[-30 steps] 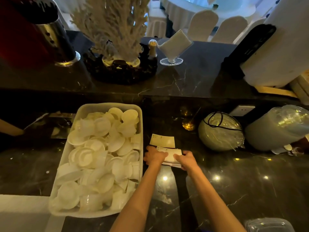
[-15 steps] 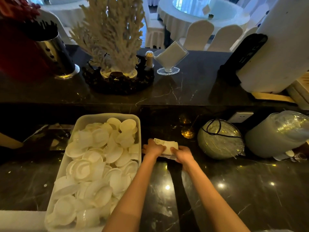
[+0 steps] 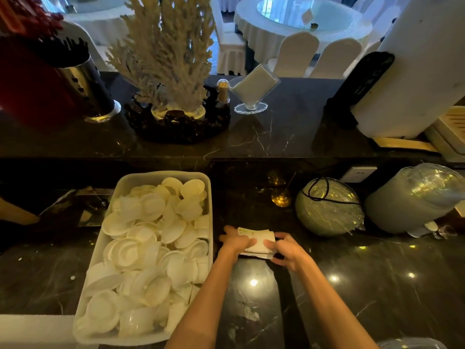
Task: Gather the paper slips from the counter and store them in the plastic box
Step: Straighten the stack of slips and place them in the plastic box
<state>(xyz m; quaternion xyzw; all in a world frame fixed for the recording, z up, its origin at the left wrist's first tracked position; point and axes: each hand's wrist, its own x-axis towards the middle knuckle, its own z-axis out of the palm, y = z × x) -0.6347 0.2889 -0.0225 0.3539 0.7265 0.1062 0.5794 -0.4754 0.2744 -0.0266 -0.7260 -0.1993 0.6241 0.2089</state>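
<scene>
- Since a second ago, we are no longer seeing a loose slip lying beyond the stack; it is now lying on top of the paper slips (image 3: 256,241).
- We are closing our left hand (image 3: 235,241) over the stack's left end, fingers curled on top.
- We are pinching the stack's right end with our right hand (image 3: 286,250).
- We are keeping the stack on the dark counter (image 3: 377,278), just right of the white tray (image 3: 211,197) of small dishes.
- We are not seeing the plastic box clearly.
</scene>
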